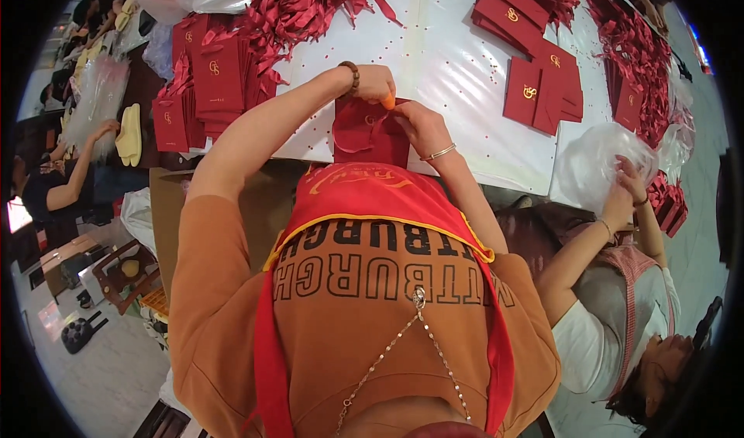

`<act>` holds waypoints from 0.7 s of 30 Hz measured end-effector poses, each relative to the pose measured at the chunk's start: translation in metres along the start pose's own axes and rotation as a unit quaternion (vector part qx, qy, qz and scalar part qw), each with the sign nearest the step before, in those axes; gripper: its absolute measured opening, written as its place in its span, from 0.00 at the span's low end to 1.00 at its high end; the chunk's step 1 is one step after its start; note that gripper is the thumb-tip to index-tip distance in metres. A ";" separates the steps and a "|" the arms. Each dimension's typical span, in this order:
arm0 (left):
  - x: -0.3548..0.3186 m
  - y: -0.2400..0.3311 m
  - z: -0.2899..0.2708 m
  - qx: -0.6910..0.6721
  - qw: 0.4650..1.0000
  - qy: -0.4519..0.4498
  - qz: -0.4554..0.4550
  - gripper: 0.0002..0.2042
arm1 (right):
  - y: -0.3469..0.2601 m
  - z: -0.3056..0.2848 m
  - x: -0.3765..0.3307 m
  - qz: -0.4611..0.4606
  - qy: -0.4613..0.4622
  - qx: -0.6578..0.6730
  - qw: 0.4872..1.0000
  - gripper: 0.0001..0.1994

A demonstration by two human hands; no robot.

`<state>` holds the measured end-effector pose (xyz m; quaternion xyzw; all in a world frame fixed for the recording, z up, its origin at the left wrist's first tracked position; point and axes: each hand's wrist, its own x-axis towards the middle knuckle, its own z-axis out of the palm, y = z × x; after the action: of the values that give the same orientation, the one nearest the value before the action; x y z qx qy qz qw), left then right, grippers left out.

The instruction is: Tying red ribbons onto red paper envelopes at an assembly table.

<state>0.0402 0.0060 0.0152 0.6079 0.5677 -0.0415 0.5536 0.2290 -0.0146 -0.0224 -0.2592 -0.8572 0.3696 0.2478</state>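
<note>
A small dark-red paper gift bag [397, 150] lies at the table edge in front of me, with a loop of red satin ribbon [339, 134] curving over its face. My left hand [372, 83] reaches over its top edge, fingers closed in a pinch on the ribbon, an orange cover on one fingertip. My right hand [425, 130] is closed on the bag's top right edge, close to the left fingertips. Exactly how the ribbon runs between the fingertips is hidden.
Stacked red bags [221, 81] stand at left beside heaped red ribbons [298, 8]. More red bags [542, 89] lie at right on the white table [449, 66], which is dotted with red specks. At right, a co-worker's hands [624, 194] handle a clear plastic bag [601, 163].
</note>
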 end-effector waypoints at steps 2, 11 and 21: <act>0.000 -0.006 0.014 0.035 0.995 0.082 0.046 0.09 | 0.000 0.001 0.000 -0.001 0.004 -0.009 1.000 0.06; -0.006 -0.025 0.012 -0.116 0.954 0.267 0.068 0.12 | -0.006 -0.005 -0.004 0.014 0.011 0.017 1.000 0.06; -0.009 -0.025 0.003 -0.318 0.947 0.053 -0.015 0.22 | -0.007 -0.009 -0.004 0.031 0.002 0.046 0.998 0.07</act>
<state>0.0204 -0.0086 0.0048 0.3931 0.5893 0.1648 0.6863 0.2355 -0.0167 -0.0127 -0.2744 -0.8306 0.4154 0.2494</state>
